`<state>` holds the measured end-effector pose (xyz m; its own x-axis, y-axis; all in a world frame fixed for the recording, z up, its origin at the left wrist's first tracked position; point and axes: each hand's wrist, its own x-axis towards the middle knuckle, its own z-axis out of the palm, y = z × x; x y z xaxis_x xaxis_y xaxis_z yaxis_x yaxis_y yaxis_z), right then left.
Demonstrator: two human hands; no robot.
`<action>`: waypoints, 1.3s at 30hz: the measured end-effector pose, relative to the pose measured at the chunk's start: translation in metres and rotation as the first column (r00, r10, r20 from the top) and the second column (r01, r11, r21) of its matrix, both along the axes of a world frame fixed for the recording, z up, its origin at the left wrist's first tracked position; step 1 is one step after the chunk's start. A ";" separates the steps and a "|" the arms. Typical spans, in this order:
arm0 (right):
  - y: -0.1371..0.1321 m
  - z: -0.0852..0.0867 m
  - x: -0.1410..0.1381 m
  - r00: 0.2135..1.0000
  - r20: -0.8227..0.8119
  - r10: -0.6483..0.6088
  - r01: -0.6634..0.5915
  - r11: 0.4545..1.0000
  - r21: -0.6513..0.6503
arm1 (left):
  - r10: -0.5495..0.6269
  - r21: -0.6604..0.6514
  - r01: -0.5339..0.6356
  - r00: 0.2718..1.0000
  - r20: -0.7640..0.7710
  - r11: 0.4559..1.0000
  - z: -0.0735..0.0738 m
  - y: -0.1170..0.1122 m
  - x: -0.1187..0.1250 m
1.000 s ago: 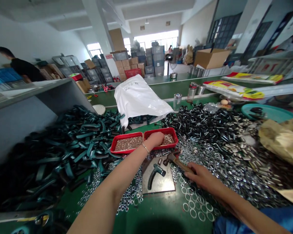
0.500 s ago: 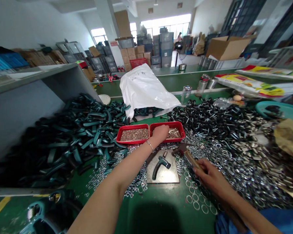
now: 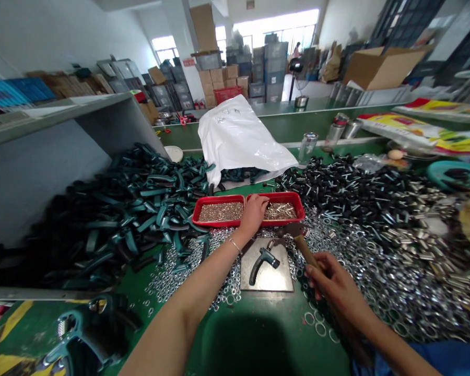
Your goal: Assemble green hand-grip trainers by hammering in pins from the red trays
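1. The right hand is wrapped around a hammer.
2. The left hand is over the right red tray; whether it holds pins, I cannot tell.
3. Nearer, a teal handle lies on the metal plate.

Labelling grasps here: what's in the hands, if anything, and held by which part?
Right hand: hammer, by its wooden handle. Left hand: at the right red tray; whether it holds anything can't be told.
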<state>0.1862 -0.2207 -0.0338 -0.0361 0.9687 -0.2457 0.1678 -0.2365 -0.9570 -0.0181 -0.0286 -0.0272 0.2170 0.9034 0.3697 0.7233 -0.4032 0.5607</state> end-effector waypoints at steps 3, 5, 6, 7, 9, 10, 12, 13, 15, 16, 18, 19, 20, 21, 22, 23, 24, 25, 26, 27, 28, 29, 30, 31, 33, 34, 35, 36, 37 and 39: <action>-0.003 0.002 0.005 1.000 0.005 0.000 0.000 1.000 -0.031 | -0.010 -0.057 0.020 0.985 0.172 0.998 0.000 -0.033 -0.019; -0.007 0.000 0.010 1.000 0.015 0.014 -0.013 0.999 -0.039 | -0.031 -0.165 0.063 0.981 0.192 0.984 -0.003 -0.061 -0.031; -0.009 -0.002 0.011 1.000 0.018 0.022 -0.021 0.999 -0.040 | -0.042 -0.222 0.082 0.983 0.180 0.972 -0.006 -0.074 -0.035; -0.010 -0.004 0.012 0.999 0.021 0.024 -0.024 0.999 -0.036 | -0.047 -0.273 0.090 0.986 0.160 0.958 -0.009 -0.086 -0.038; -0.010 -0.008 0.012 0.999 0.019 0.027 -0.026 0.999 -0.028 | -0.024 -0.333 0.059 0.994 0.108 0.941 -0.016 -0.103 -0.040; -0.010 -0.010 0.011 0.999 0.011 0.030 -0.030 0.999 -0.024 | -0.003 -0.345 0.031 0.997 0.082 0.938 -0.020 -0.108 -0.039; -0.009 -0.012 0.009 0.999 -0.011 0.040 -0.040 0.999 -0.018 | 0.040 -0.353 -0.025 0.999 0.037 0.935 -0.026 -0.111 -0.035; -0.008 -0.012 0.008 0.999 -0.017 0.047 -0.047 0.999 -0.016 | 0.053 -0.351 -0.044 0.998 0.017 0.935 -0.029 -0.111 -0.033; -0.009 -0.012 0.008 0.999 -0.011 0.053 -0.053 0.999 -0.012 | 0.062 -0.343 -0.067 0.998 -0.026 0.937 -0.032 -0.110 -0.029; -0.009 -0.011 0.009 0.999 -0.002 0.049 -0.049 0.999 -0.011 | 0.059 -0.335 -0.074 0.997 -0.054 0.939 -0.033 -0.110 -0.028; -0.012 -0.009 0.011 0.999 0.020 0.046 -0.045 0.999 -0.011 | 0.044 -0.296 -0.079 0.991 -0.125 0.952 -0.033 -0.109 -0.026; -0.012 -0.008 0.012 0.998 0.028 0.048 -0.048 0.999 -0.012 | 0.024 -0.261 -0.070 0.985 -0.174 0.963 -0.032 -0.109 -0.025; -0.013 -0.007 0.014 0.998 0.038 0.053 -0.053 0.999 -0.011 | -0.014 -0.219 -0.038 0.973 -0.232 0.975 -0.031 -0.109 -0.024; -0.013 -0.006 0.015 0.997 0.052 0.063 -0.062 0.998 -0.008 | -0.065 -0.172 0.014 0.954 -0.293 0.985 -0.029 -0.108 -0.024; -0.012 -0.006 0.017 0.994 0.075 0.073 -0.072 0.997 -0.006 | -0.126 -0.134 0.083 0.927 -0.353 0.987 -0.026 -0.108 -0.025; -0.011 -0.005 0.019 0.990 0.112 0.083 -0.083 0.997 -0.004 | -0.186 -0.114 0.153 0.895 -0.404 0.982 -0.024 -0.108 -0.025; -0.010 -0.004 0.021 0.982 0.165 0.094 -0.096 0.995 0.002 | -0.230 -0.110 0.203 0.868 -0.439 0.973 -0.022 -0.109 -0.026; -0.008 -0.002 0.023 0.966 0.234 0.110 -0.117 0.993 0.015 | -0.244 -0.113 0.216 0.858 -0.452 0.970 -0.020 -0.111 -0.026; -0.006 0.000 0.024 0.942 0.311 0.123 -0.143 0.989 0.040 | -0.224 -0.117 0.192 0.868 -0.444 0.974 -0.019 -0.115 -0.026; -0.005 0.003 0.025 0.915 0.381 0.134 -0.175 0.981 0.077 | -0.176 -0.119 0.139 0.890 -0.421 0.983 -0.019 -0.121 -0.026; -0.004 0.007 0.025 0.888 0.439 0.138 -0.212 0.969 0.124 | -0.116 -0.121 0.074 0.915 -0.386 0.990 -0.020 -0.128 -0.024; -0.004 0.011 0.024 0.866 0.482 0.133 -0.247 0.952 0.180 | -0.051 -0.127 0.008 0.938 -0.343 0.992 -0.022 -0.136 -0.021; -0.003 0.015 0.022 0.853 0.509 0.119 -0.274 0.931 0.242 | 0.003 -0.142 -0.048 0.954 -0.300 0.989 -0.025 -0.144 -0.018; -0.003 0.019 0.020 0.845 0.526 0.095 -0.291 0.907 0.304 | 0.047 -0.166 -0.093 0.964 -0.260 0.982 -0.029 -0.151 -0.015; 0.000 0.025 0.014 0.816 0.572 0.075 -0.349 0.855 0.385 | 0.107 -0.220 -0.150 0.975 -0.195 0.964 -0.036 -0.161 -0.008; 0.002 0.027 0.012 0.784 0.613 0.097 -0.401 0.833 0.381 | 0.125 -0.240 -0.164 0.978 -0.170 0.957 -0.039 -0.164 -0.005; 0.005 0.028 0.009 0.741 0.657 0.140 -0.461 0.818 0.345 | 0.136 -0.253 -0.171 0.979 -0.150 0.952 -0.042 -0.165 -0.004; 0.007 0.029 0.007 0.692 0.694 0.198 -0.519 0.805 0.288 | 0.138 -0.258 -0.170 0.981 -0.135 0.951 -0.044 -0.166 -0.003; 0.010 0.030 0.006 0.650 0.716 0.256 -0.566 0.791 0.231 | 0.135 -0.258 -0.163 0.983 -0.125 0.952 -0.045 -0.166 -0.003; 0.013 0.030 0.004 0.633 0.715 0.297 -0.599 0.773 0.209 | 0.123 -0.254 -0.150 0.985 -0.120 0.955 -0.047 -0.165 -0.004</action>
<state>0.1903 -0.2079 -0.0042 -0.4829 0.8756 0.0131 0.7173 0.4041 -0.5677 -0.0220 -0.1936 -0.0742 0.1087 0.9891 0.0995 0.8199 -0.1458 0.5536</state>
